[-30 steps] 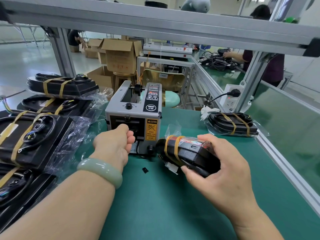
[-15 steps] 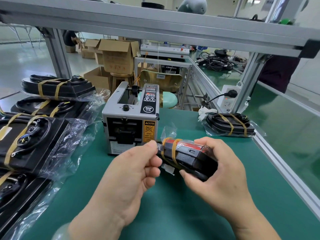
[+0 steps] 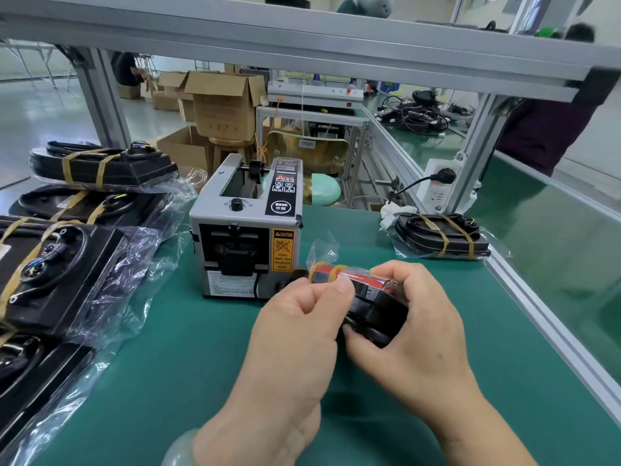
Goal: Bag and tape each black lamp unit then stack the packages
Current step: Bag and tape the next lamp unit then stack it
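L hand (image 3: 299, 331) thumb + fingers curled, pinching top of bagged lamp (image 3: 378, 299). R hand (image 3: 415, 331) fingers wrapped round its other end. Lamp held just above green table (image 3: 168, 364), in front of tape machine (image 3: 245, 230). Taped packages (image 3: 100, 169) stacked at left, lone package (image 3: 440, 235) far right.

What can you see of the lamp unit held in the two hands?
The lamp unit is black with a red top face, inside a clear plastic bag whose loose end sticks up. Two yellowish tape bands circle its left end. The left hand pinches its top, the right hand grips its right end, above the green table.
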Demonstrator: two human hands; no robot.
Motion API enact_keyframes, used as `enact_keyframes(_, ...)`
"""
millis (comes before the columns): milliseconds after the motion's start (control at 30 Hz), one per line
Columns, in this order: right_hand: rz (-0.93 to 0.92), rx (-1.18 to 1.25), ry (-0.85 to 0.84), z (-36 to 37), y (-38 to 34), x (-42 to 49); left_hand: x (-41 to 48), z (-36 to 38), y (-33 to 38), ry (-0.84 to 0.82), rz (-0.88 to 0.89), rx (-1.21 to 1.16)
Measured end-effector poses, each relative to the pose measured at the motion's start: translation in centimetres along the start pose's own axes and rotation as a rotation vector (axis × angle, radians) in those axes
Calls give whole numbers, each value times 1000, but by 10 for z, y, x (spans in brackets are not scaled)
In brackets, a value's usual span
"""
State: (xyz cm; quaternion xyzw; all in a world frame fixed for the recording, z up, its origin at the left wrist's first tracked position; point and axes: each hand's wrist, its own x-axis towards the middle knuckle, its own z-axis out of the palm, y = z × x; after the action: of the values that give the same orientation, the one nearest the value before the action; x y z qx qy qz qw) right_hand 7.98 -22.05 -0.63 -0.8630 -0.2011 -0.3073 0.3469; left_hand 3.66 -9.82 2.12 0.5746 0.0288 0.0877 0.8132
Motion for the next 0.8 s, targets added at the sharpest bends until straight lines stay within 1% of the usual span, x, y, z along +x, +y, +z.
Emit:
enact_keyframes(167, 3, -12, 1, 1, 0, -1, 1, 1, 1, -2, 10, 92)
enact_keyframes(367, 6, -21, 1, 1, 1, 0, 3, -2, -3, -24, 8, 140)
enact_keyframes(800, -5, -17, 14, 2, -1, -1, 5, 0, -2, 13, -40, 156)
